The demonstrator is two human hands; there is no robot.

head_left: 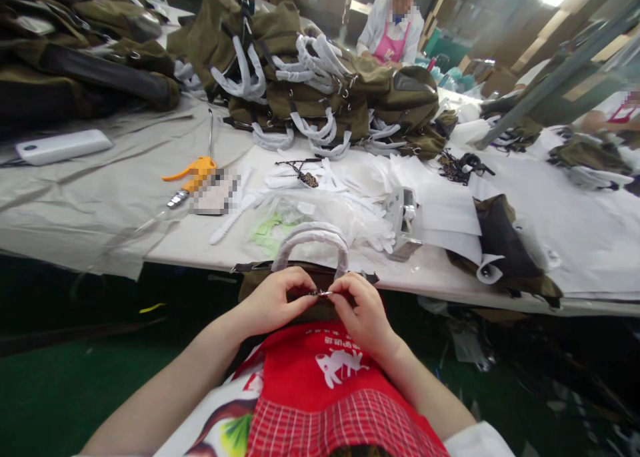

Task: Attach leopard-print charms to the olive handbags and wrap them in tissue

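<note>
Bag (253, 286) at table (185, 243) front edge, handle (314, 232) wrap on. L hand (275, 301) + R hand (364, 308) fingertips pinched nearly closed on small metal pc (323, 293); attached yet? can't tell.

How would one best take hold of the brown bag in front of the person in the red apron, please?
I'd take the brown bag by the top of its pale-wrapped handle, coming from above: the handle arches up over the bag's top edge, and the opening beneath it probably leaves room to curl around it.
</note>
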